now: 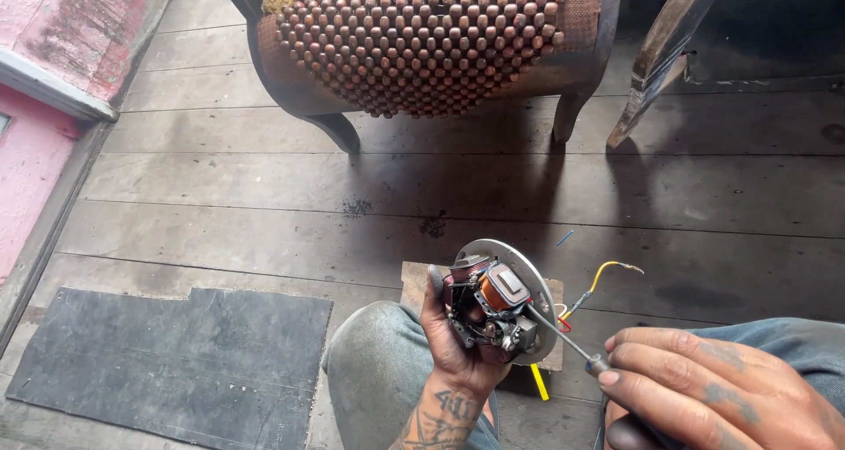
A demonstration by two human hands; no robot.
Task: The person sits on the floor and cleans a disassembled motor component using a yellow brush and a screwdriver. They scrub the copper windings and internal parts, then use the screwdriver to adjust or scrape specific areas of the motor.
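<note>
Person seated on plank floor (pixel 220 186), knees near. Left hand (pixel 453 340), fingers wrapped round a small coil assembly (pixel 493 302) w/ copper windings on a round metal plate, centre-near, above a wood block (pixel 414 283). Right hand (pixel 713 397), fingers pinched on a screwdriver (pixel 563 340), tip at the assembly. Yellow wire (pixel 607 270) trails right. Beaded chair (pixel 422 36) far.

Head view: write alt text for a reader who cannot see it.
A person's left hand holds a round metal plate fitted with copper-wound coils, while the right hand points a thin screwdriver at it. Coloured wires trail from the plate above a small wooden block on a dark plank floor, with a bead-covered chair behind.
</note>
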